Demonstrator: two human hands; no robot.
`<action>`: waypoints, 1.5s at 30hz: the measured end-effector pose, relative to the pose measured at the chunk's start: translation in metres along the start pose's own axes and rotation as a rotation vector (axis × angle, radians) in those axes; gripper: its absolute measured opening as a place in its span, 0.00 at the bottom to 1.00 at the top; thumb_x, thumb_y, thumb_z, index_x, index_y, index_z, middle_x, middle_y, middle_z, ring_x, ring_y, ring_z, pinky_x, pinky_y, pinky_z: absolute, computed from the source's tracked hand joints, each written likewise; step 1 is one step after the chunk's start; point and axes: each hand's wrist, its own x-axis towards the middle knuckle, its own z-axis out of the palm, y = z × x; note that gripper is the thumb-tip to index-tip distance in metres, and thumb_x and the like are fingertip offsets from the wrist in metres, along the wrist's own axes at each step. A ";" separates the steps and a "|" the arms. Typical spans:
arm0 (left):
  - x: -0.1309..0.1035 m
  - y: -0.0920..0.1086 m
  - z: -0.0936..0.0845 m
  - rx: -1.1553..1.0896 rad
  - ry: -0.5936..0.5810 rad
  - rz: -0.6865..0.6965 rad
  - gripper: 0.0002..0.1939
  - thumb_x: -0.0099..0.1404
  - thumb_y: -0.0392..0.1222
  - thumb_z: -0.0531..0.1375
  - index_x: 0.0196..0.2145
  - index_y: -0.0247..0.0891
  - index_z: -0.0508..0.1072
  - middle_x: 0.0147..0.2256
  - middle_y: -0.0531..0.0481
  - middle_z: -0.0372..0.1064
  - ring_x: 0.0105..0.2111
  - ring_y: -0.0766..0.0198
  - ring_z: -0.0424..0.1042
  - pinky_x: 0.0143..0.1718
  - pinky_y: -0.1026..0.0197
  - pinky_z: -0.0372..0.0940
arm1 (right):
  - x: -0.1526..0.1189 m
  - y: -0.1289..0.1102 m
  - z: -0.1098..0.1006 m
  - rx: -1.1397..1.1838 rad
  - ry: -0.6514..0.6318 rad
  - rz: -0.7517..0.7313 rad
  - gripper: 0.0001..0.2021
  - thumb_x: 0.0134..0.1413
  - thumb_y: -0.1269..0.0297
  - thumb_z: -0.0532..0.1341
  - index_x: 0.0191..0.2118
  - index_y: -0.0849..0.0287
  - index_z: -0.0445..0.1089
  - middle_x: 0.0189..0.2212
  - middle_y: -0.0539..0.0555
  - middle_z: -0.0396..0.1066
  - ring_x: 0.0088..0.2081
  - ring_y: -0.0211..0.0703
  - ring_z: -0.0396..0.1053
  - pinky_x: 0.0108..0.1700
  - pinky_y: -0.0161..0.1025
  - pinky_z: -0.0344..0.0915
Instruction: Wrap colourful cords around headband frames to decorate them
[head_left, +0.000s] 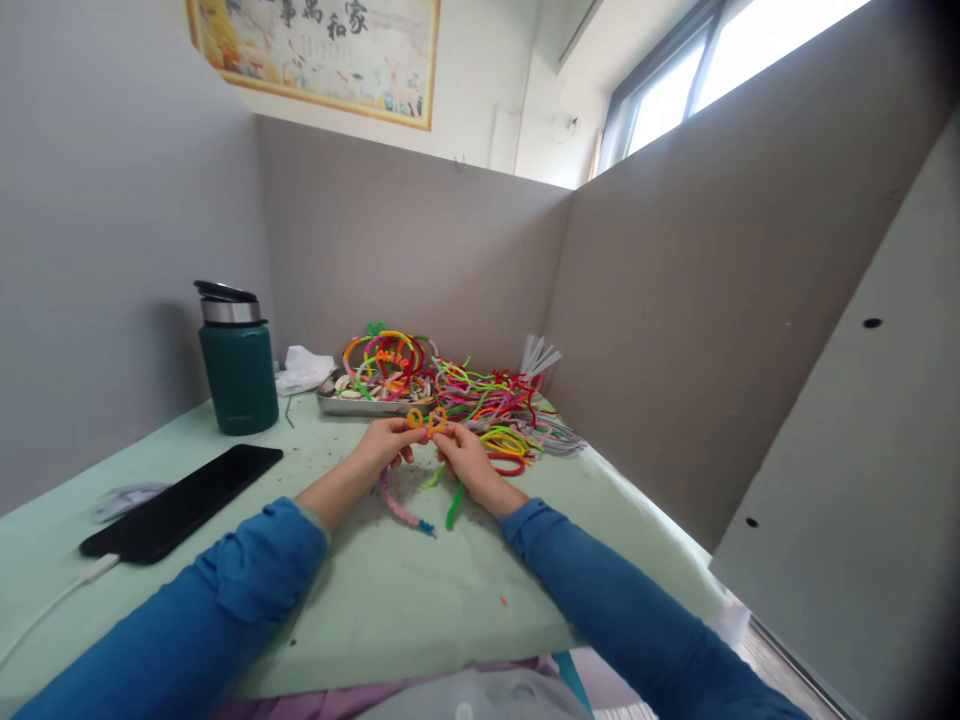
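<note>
In the middle of the head view, both hands hold a headband wrapped in coloured pipe cleaners (401,512). Its pink and purple side curves down below my left hand (390,445) and ends in blue. A green end (454,507) hangs under my right hand (469,460). At the top, orange pipe-cleaner loops (437,420) stand up between my fingertips. The fingers and thumbs of each hand are pinched together at the base of these loops. My fingers partly hide the band's upper part.
Behind my hands lies a pile of loose pipe cleaners (487,395). A metal tray (367,407) to its left holds several colourful headbands. A green bottle (238,375), crumpled tissue (306,368) and a plugged-in phone (184,500) are on the left. Grey partitions (412,230) surround the table.
</note>
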 end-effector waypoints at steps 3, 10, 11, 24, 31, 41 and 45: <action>-0.001 0.001 0.002 0.004 -0.062 -0.006 0.19 0.45 0.52 0.64 0.28 0.33 0.71 0.28 0.50 0.71 0.13 0.76 0.57 0.13 0.68 0.45 | 0.001 0.000 -0.001 0.054 -0.009 -0.068 0.12 0.47 0.55 0.58 0.32 0.58 0.61 0.19 0.43 0.61 0.14 0.29 0.53 0.15 0.30 0.48; -0.002 -0.002 0.005 0.024 -0.043 -0.027 0.23 0.47 0.58 0.61 0.27 0.33 0.70 0.28 0.49 0.71 0.12 0.76 0.55 0.11 0.68 0.42 | -0.002 -0.007 0.000 0.062 -0.008 -0.010 0.11 0.44 0.57 0.60 0.29 0.59 0.62 0.14 0.42 0.57 0.14 0.30 0.53 0.16 0.30 0.47; -0.002 -0.001 0.005 0.022 -0.032 -0.034 0.23 0.47 0.59 0.61 0.27 0.33 0.70 0.27 0.49 0.71 0.12 0.76 0.55 0.11 0.68 0.42 | -0.002 -0.008 0.000 0.061 -0.010 -0.002 0.11 0.43 0.57 0.61 0.28 0.59 0.62 0.14 0.42 0.57 0.14 0.30 0.53 0.16 0.30 0.48; -0.008 0.008 0.004 -0.097 -0.083 -0.157 0.15 0.47 0.50 0.62 0.21 0.32 0.71 0.11 0.56 0.55 0.11 0.75 0.48 0.14 0.66 0.40 | -0.004 -0.016 0.001 0.319 -0.026 0.287 0.10 0.37 0.63 0.62 0.26 0.60 0.61 0.13 0.43 0.58 0.15 0.30 0.53 0.16 0.29 0.48; -0.005 0.004 0.004 0.022 -0.120 -0.090 0.16 0.45 0.50 0.63 0.26 0.32 0.71 0.23 0.50 0.70 0.12 0.76 0.51 0.13 0.67 0.42 | -0.004 -0.011 0.000 0.208 -0.005 0.181 0.10 0.39 0.61 0.61 0.25 0.60 0.60 0.13 0.42 0.56 0.14 0.29 0.51 0.16 0.30 0.47; -0.003 0.001 0.005 0.081 -0.126 -0.066 0.15 0.45 0.44 0.61 0.31 0.33 0.73 0.25 0.50 0.72 0.11 0.76 0.49 0.12 0.68 0.42 | -0.002 -0.003 0.001 0.097 -0.002 0.081 0.09 0.41 0.60 0.60 0.25 0.60 0.62 0.11 0.42 0.54 0.13 0.30 0.50 0.15 0.31 0.45; -0.004 0.003 0.006 0.101 -0.095 -0.104 0.12 0.45 0.43 0.59 0.29 0.33 0.73 0.23 0.50 0.72 0.10 0.77 0.47 0.12 0.68 0.41 | -0.004 -0.006 0.003 0.101 -0.005 0.100 0.09 0.41 0.60 0.61 0.24 0.59 0.61 0.11 0.41 0.54 0.13 0.30 0.49 0.15 0.31 0.44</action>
